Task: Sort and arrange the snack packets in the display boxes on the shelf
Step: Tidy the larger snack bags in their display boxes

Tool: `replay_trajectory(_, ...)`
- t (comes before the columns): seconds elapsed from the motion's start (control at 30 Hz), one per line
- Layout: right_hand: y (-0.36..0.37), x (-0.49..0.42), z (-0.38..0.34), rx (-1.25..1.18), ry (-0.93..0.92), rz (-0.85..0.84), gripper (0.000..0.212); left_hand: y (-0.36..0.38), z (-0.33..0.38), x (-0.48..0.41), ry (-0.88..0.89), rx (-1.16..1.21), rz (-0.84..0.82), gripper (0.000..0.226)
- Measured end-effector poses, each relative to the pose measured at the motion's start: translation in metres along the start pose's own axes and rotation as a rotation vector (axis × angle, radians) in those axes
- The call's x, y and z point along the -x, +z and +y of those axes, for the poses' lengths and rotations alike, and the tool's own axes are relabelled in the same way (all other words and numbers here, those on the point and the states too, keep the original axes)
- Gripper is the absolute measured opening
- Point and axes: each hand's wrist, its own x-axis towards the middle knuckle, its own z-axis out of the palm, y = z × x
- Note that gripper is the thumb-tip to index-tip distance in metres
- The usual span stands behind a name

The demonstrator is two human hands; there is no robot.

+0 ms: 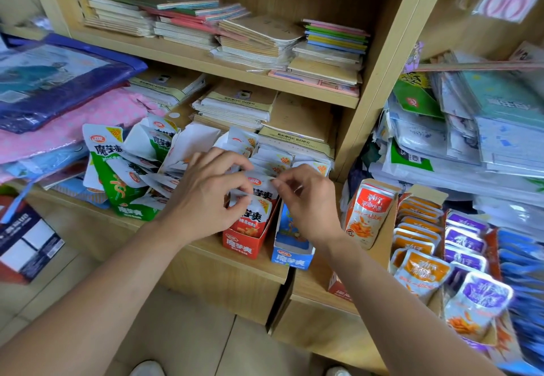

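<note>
On the pale wooden shelf (76,214), left hand (206,190) and right hand (309,202) pinch one white foil snack packet (261,184).
Probably best slid upright into the red cardboard display box (241,247).

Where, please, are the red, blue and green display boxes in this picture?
red display box (240,247): head view, on its printed front panel.
blue display box (290,259): head view, on its front panel.
green display box (131,212): head view, on its lower front.
</note>
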Motion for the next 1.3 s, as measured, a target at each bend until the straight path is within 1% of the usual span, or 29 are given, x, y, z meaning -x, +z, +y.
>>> replay_trajectory(0.13, 0.004, 0.005, 0.001, -0.069, 0.007, -0.153, 0.007, 0.001, -0.002, -0.001, -0.034, 0.034, -0.052, 0.004)
replay_trajectory(0.23, 0.0, 0.005, 0.001, -0.215, 0.124, -0.205, 0.013, 0.003, -0.002, -0.002, -0.041, 0.043, -0.079, 0.006)
replay_trajectory(0.27, -0.003, 0.005, 0.001, -0.255, 0.155, -0.205, 0.013, 0.003, -0.003, -0.002, -0.058, 0.055, -0.089, 0.006)
replay_trajectory(0.33, -0.007, 0.005, 0.0, -0.27, 0.171, -0.14, 0.01, 0.004, -0.005, -0.001, -0.101, 0.076, -0.106, 0.006)
replay_trajectory(0.4, -0.009, 0.003, 0.003, -0.164, 0.158, -0.042, 0.012, 0.006, -0.004, -0.002, -0.119, 0.08, -0.108, 0.006)
replay_trajectory(0.47, -0.008, 0.001, 0.005, -0.033, 0.131, -0.012, 0.018, 0.006, -0.003, -0.003, -0.117, 0.074, -0.104, 0.007)
replay_trajectory(0.53, -0.005, -0.002, 0.006, 0.004, 0.112, -0.028, 0.019, 0.005, -0.001, -0.004, -0.118, 0.068, -0.099, 0.008)
replay_trajectory(0.67, -0.002, -0.007, 0.006, -0.01, 0.142, -0.03, 0.02, 0.006, -0.002, -0.005, -0.134, 0.051, -0.086, 0.009)
replay_trajectory(0.7, -0.002, -0.008, 0.006, -0.005, 0.144, -0.038, 0.018, 0.007, -0.001, -0.006, -0.134, 0.05, -0.082, 0.009)
replay_trajectory(0.8, -0.002, -0.012, 0.007, 0.006, 0.131, -0.052, 0.004, 0.008, -0.001, -0.007, -0.119, 0.049, -0.071, 0.008)
replay_trajectory(0.97, -0.004, -0.012, 0.007, -0.099, 0.156, -0.038, 0.006, 0.004, 0.0, -0.01, -0.135, 0.039, -0.109, 0.008)
replay_trajectory(1.07, -0.004, -0.01, 0.009, -0.13, 0.169, -0.08, 0.007, 0.002, 0.001, -0.014, -0.128, 0.03, -0.15, 0.009)
replay_trajectory(1.2, -0.005, -0.01, 0.011, -0.094, 0.17, -0.115, 0.01, 0.001, 0.004, -0.015, -0.137, -0.006, -0.15, 0.011)
replay_trajectory(1.27, -0.007, -0.01, 0.012, -0.133, 0.208, -0.124, 0.007, 0.001, 0.005, -0.015, -0.146, -0.004, -0.145, 0.009)
replay_trajectory(1.3, -0.008, -0.01, 0.013, -0.158, 0.231, -0.128, 0.011, 0.001, 0.006, -0.015, -0.157, 0.002, -0.142, 0.008)
